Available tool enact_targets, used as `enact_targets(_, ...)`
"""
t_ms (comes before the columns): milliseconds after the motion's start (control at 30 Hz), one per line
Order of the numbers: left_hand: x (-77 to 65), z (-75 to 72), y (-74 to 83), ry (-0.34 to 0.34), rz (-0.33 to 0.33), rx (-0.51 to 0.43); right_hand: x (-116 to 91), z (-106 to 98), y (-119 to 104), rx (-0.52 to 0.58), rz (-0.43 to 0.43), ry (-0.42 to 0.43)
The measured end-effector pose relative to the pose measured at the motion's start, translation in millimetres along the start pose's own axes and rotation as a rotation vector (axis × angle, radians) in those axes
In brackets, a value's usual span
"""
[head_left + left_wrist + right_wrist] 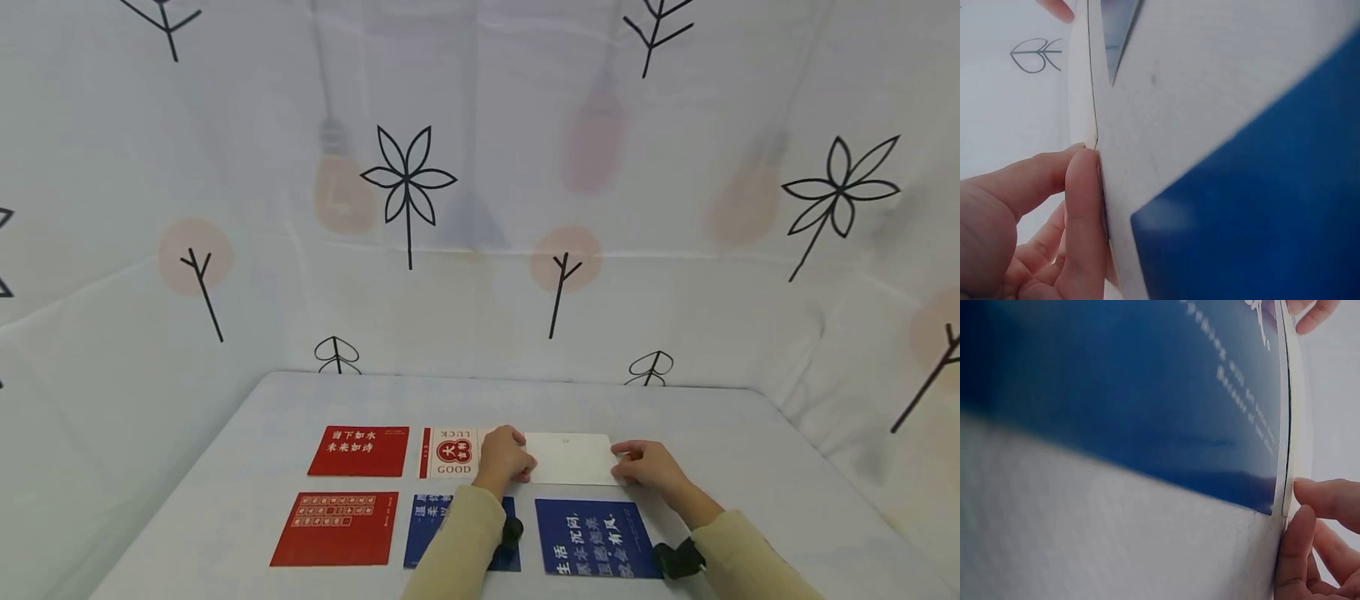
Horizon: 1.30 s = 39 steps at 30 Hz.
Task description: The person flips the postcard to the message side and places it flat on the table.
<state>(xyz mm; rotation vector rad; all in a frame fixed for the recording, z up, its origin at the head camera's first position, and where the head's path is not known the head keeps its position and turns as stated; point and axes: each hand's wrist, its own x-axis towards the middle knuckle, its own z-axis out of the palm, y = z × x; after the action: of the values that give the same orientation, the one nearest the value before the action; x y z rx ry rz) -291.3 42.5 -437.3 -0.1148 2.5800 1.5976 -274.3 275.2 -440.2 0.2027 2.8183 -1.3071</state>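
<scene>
L hand [504, 457] pinches the L short edge of a near-blank white card [570, 458], thumb & finger brought close at the card's end; R hand [651, 469] has the opp. short edge betw. thumb & fingertips. Other fingers of each hand partly hidden, so can't tell exactly how they lie.

Key relation: card sits squarely btwn the two hands, to the R of L hand, to the L of R hand. Long axis runs side to side, approx. parallel w/ the far table [202, 533] edge, so the hands face each other along it. Neither is clearly nearer; both are in contact, one per end. Whether the card is flat on the table or a touch raised, can't tell: both wrist views catch it nearly edge-on.

Pos. on table: far row, R end. Next to it on the L is the GOOD LUCK card [453, 454], its R part behind L hand, so any overlap w/ the white one can't be judged. Nearer the wearer, just below the white card, lies a blue card w/ white Chinese text [596, 537], apart from it by a narrow strip of table. That gap prob. matters most for keeping the near long edge in line.
</scene>
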Motion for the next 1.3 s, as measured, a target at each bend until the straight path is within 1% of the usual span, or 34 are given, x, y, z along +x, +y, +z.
enact_targets(233,-1.5,-1.7,-1.6,-0.008,0.007,-0.017,0,0,0,-0.003,0.010,0.001)
enact_targets(467,-2.6,-6.4,-3.1,-0.033,0.044,-0.018,-4,-2,1,0.008,0.006,0.005)
enact_targets(633,-8.6,-10.1,0.4,-0.057,0.050,-0.028,-9,-5,-1,0.049,0.005,0.009)
enact_targets(767,-13.9,-12.9,0.7,-0.081,0.051,-0.024,-13,-8,-3,0.073,-0.029,-0.001)
enact_targets(867,-16.8,-14.6,-0.9,-0.110,0.071,-0.026,-16,-10,-5,0.080,-0.056,-0.001)
enact_targets(967,-18.7,-15.8,-2.7,-0.135,0.086,-0.040,-18,-11,-7,0.084,-0.052,0.004)
enact_targets(1167,-24.0,-18.1,-4.5,-0.161,0.103,-0.052,-23,-10,-8,0.083,-0.027,0.002)
enact_targets(1300,-29.4,-19.3,-3.9,-0.184,0.120,-0.046,-26,-10,-8,0.084,-0.034,0.002)
